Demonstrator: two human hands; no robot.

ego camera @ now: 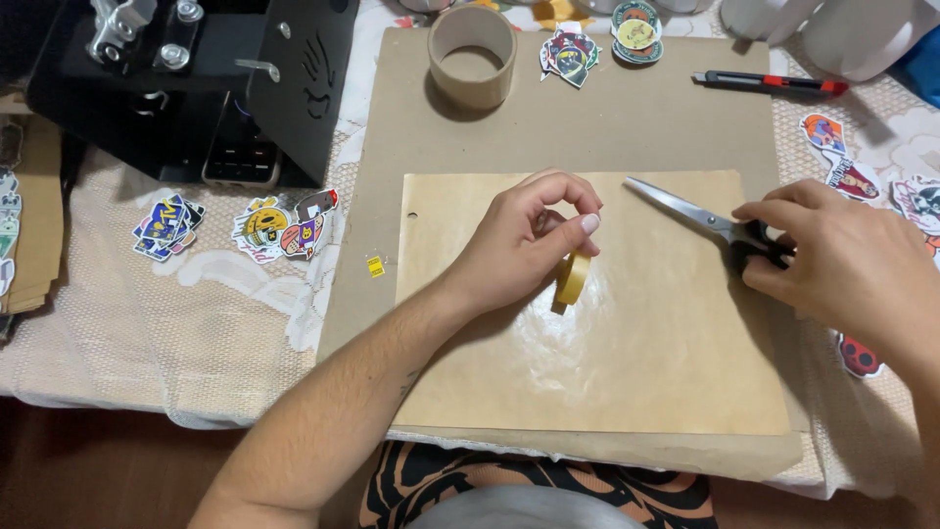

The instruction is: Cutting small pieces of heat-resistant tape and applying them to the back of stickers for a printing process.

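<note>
Lace-clothed table [147, 323]; brown board [607, 127]; stickers [284, 223]

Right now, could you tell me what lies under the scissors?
The scissors rest on a glossy tan sheet over a brown board. The right hand covers their handles.

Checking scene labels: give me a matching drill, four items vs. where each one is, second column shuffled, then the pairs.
Items:
1. small yellow tape roll
2. scissors
3. cardboard ring
4. utility knife

Places:
A. far right edge of the brown board
B. under the right hand, blades lying on the tan sheet
C. top middle of the brown board, standing on its end
D. pinched on edge in the left hand

Pairs: 1-D, 2-B, 3-C, 4-A
</note>
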